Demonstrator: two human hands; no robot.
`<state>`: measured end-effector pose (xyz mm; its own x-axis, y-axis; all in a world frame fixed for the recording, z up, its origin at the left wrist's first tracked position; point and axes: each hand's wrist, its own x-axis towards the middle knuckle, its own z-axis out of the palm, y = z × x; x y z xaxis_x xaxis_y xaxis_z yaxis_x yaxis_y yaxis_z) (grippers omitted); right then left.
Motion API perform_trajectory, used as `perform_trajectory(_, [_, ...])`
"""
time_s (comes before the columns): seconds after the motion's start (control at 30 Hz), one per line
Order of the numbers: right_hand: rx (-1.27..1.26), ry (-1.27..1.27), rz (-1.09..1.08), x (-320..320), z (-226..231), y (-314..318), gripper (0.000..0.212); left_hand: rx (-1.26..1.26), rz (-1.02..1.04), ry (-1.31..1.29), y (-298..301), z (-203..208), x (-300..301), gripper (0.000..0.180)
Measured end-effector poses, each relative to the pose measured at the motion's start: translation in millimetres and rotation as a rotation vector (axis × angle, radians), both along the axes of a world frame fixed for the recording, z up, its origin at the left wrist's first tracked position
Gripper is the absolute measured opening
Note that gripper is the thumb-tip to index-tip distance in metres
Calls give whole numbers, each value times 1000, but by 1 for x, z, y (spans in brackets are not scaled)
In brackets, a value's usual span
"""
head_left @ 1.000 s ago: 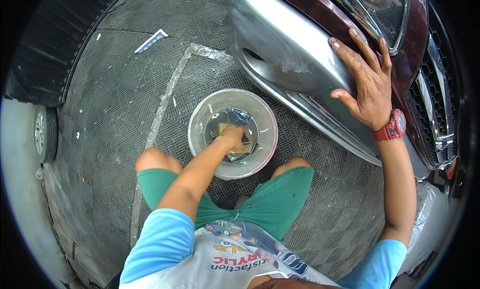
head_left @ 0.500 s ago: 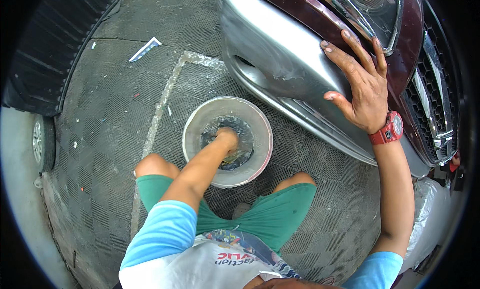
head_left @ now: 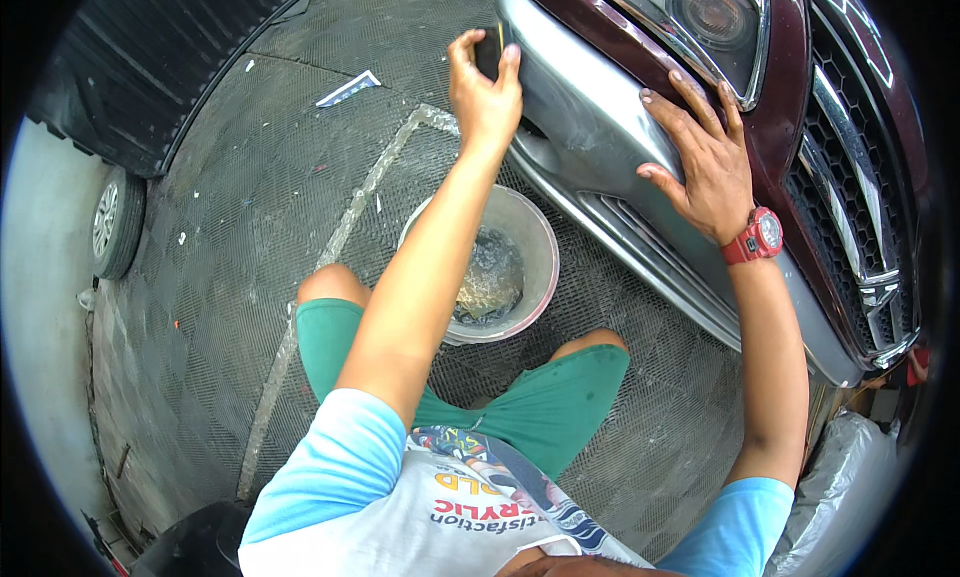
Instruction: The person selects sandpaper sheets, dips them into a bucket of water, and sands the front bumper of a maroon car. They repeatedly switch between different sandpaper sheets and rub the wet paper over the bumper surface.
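My left hand (head_left: 485,105) is raised at the left end of a car's grey bumper (head_left: 590,112), gripping a small dark flat pad (head_left: 488,53) with a yellow strip between thumb and fingers. Whether the pad touches the bumper I cannot tell. Fingers spread, my right hand (head_left: 705,172) lies flat on the bumper's upper part, its fingertips reaching the maroon body below the headlight (head_left: 712,12). A red watch (head_left: 756,236) circles that wrist. Under my left forearm, between my knees, stands a pale bucket (head_left: 541,252) with murky water (head_left: 493,267) in it; the forearm covers part of its rim.
The car's dark grille (head_left: 835,147) with chrome bars is at the right. A blue-and-white scrap (head_left: 348,89) lies on the textured floor (head_left: 250,207). At the far left are a black ribbed panel (head_left: 130,57) and a wheel (head_left: 118,224). Silvery plastic wrapping (head_left: 835,487) sits at lower right.
My left hand has come out of the bucket and moved up and forward to the bumper's left end, now holding the dark pad. My right hand still rests on the bumper.
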<state>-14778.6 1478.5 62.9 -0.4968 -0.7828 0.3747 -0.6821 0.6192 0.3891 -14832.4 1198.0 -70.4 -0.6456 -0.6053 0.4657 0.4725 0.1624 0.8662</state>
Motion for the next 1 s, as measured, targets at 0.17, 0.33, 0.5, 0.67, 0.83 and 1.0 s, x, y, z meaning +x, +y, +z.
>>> perform_trajectory(0.17, [8,11,21,1,-3,0,76,-178,421,-53,120,-14,34,48])
perform_trajectory(0.33, [18,31,35,-1,-1,7,78,-352,304,72,164,-47,68,62])
perform_trajectory(0.5, [6,6,34,1,-7,4,78,-37,273,-304,47,8,-10,48])
perform_trajectory(0.67, [9,3,37,-2,-6,-1,81,-262,426,8,157,-40,60,52])
perform_trajectory(0.83, [23,26,14,-2,-5,4,82,-99,348,-127,66,3,-7,44])
perform_trajectory(1.0, [32,13,16,-2,-7,-3,82,-256,512,-35,119,-13,28,50])
